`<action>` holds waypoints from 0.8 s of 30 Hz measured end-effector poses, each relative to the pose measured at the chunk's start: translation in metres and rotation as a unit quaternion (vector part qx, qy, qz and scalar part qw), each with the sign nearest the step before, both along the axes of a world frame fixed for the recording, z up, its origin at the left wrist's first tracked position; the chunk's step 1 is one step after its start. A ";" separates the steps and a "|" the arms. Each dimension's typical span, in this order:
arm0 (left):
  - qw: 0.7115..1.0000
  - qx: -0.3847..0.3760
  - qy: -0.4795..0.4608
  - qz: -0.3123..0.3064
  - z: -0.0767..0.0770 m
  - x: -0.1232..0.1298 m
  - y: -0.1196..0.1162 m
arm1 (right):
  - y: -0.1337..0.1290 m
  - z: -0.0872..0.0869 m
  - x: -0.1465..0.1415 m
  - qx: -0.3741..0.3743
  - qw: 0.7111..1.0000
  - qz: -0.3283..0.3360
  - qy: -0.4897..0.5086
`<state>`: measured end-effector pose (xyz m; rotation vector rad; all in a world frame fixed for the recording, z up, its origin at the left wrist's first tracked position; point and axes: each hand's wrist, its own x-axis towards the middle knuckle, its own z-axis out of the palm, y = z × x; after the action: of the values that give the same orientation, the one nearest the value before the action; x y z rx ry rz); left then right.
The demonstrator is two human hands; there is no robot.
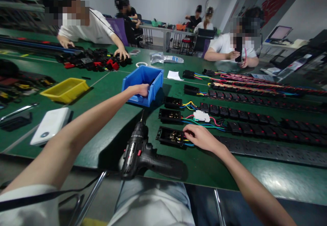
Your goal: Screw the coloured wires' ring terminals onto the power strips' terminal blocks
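Note:
My left hand [143,89] reaches inside an open blue parts bin [143,100]; its fingers are hidden there. Across the table, my right hand [201,136] is at the wired end of the nearest small black housing [167,136], thumb and fingertips closed around its coloured wires [188,143]. Brass-coloured metal parts show inside that housing. A black cordless drill [133,151] lies on its side between my arms, bit toward the bin. Beyond the nearest housing lie similar ones, including a second black housing [166,115], wired to long black socket strips [250,130].
On the left are a yellow tray [65,91], a white power bank [51,125] and a wrench [19,111]. A co-worker's hand [121,53] rests by a heap of black and red parts [89,59]. Another person [231,50] sits across at right. The green table's front edge [204,184] is close.

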<state>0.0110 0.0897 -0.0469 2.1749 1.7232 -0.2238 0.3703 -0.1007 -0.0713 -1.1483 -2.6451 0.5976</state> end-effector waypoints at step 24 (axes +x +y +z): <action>0.999 0.053 0.006 0.005 -0.002 0.001 -0.008 | 0.000 0.000 0.000 -0.005 1.000 0.000 -0.004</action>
<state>0.0115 0.0813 -0.0493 2.2443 1.7893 -0.1458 0.3698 -0.1009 -0.0708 -1.1555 -2.6532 0.6078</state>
